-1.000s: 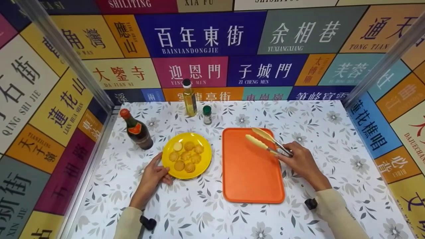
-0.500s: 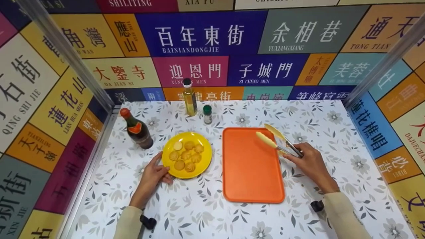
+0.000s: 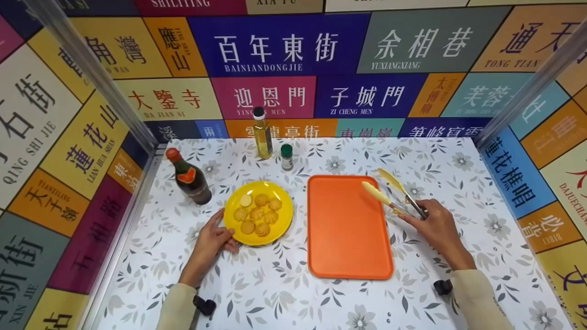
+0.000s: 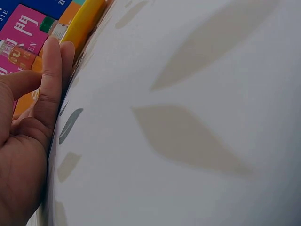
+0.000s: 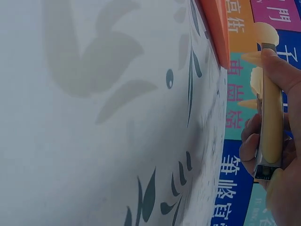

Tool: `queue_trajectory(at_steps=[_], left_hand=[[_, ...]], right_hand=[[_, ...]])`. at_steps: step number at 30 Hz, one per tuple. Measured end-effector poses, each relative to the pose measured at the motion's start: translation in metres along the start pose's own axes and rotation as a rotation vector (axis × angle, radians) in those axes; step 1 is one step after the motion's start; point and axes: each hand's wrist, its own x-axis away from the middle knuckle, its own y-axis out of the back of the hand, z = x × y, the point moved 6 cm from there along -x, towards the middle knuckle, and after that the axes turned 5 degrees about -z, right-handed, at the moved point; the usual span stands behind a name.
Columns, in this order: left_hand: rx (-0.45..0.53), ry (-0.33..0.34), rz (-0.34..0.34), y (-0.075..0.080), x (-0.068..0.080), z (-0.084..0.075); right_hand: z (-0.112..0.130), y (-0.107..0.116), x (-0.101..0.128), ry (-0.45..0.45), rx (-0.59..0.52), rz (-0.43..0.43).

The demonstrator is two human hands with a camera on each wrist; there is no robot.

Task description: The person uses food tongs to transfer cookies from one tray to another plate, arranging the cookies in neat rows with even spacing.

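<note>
My right hand (image 3: 440, 227) grips a pair of tongs (image 3: 419, 208) by the metal handles. Their cream tips are spread apart with nothing between them, over the upper right edge of the orange tray (image 3: 348, 238). The right wrist view shows the fingers and thumb round the tongs (image 5: 271, 117). My left hand (image 3: 212, 240) lies at the lower left rim of a yellow plate (image 3: 279, 233), its fingers fairly straight along the edge. Several golden cookies (image 3: 257, 214), most with a swirled shape, sit on that plate. The tray's surface is bare.
A dark bottle with a red cap (image 3: 191, 181) stands left of the plate. Behind are an oil bottle (image 3: 263, 140) and a small green-capped jar (image 3: 286, 158). Printed panels (image 3: 284, 46) wall the flowered table (image 3: 284, 293) at the back and sides.
My right hand has drawn the tongs right, from over the tray to its right edge. My left hand, plate and cookies keep their places.
</note>
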Motion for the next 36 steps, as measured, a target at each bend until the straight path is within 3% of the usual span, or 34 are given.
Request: queue_trajectory(at_steps=[22, 36], left_hand=[[-0.033, 0.003, 0.007, 0.001, -0.001, 0.0], [-0.026, 0.0, 0.001, 0.0, -0.002, 0.0]], right_hand=[[-0.007, 0.002, 0.016, -0.097, 0.058, -0.007], [-0.012, 0.002, 0.021, -0.169, 0.079, -0.078]])
